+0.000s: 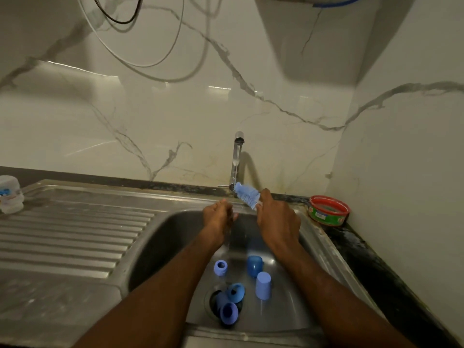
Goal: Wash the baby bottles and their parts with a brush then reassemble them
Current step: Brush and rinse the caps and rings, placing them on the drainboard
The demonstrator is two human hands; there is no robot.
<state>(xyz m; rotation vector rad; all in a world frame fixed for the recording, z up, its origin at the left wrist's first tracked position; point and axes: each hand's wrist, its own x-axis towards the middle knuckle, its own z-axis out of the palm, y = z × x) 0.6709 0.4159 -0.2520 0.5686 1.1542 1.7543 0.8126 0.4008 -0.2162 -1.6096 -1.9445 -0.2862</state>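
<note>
Five blue bottle parts [263,285] lie in the sink [160,237]. Right hand [277,221] grips one brush [246,195], bristles toward ten o'clock; left hand [218,218] open under the water.

The steel sink [155,237] is set into a dark counter [371,267], with a ribbed drainboard [70,234] on the side of the left grip [219,217]. On the basin floor, below and nearer the viewer than both grips, lie five blue bottle parts: a ring [220,267], a dark cup [254,265], a pale cap [263,285], and two pieces [232,303] over the drain. A red-rimmed tub [328,210] stands on the counter just beyond the right grip [276,219]. A white container [9,194] sits at the drainboard's far edge.
</note>
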